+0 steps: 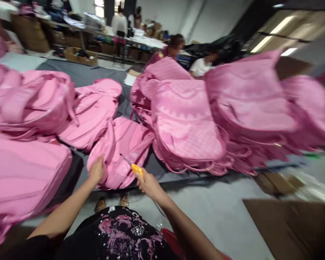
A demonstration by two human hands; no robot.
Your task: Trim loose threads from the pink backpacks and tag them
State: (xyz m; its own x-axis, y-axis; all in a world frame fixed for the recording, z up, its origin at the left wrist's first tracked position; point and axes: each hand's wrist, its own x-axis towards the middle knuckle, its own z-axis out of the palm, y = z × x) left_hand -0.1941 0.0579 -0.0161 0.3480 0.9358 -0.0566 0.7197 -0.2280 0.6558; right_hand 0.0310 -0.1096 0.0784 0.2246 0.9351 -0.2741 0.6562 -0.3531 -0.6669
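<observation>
"Right, your left hand (96, 169) grips the left edge of a pink fabric backpack (131, 139), your right hand (149, 185) closed round a slim metal-shafted tool with a yellow handle (137, 169). What's the danger?"

"That bare tip, over the cloth! If the fabric slips or bunches, you could snag it, or jab your fingers."

"And the backpack?"

"Right before you on the dark grey covering (157, 167), soft and slumped, dotted panels facing up."

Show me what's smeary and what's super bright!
Head view: the far-right pink bag and lower-right cardboard look smeared; head view: the yellow-handled tool in the right hand looks clearer; head view: an upper-right ceiling light glares.
</observation>
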